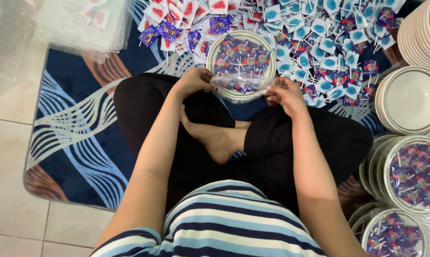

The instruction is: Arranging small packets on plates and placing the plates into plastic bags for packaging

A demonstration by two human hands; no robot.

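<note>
I sit cross-legged on a blue patterned rug (77,143). A round bowl (215,45) filled with purple-wrapped lollipops (241,57) rests in front of my knees. My left hand (194,80) and my right hand (284,93) each grip one end of a clear plastic bag (241,83) stretched over the bowl's near rim. Both hands are closed on the plastic. Some lollipops show through the bag.
A heap of loose lollipops (320,43) in blue, red and purple wrappers covers the rug beyond the bowl. Stacked empty bowls (408,100) stand at the right, filled wrapped bowls (415,173) below them. Clear plastic bags (77,24) lie at the upper left on tiled floor.
</note>
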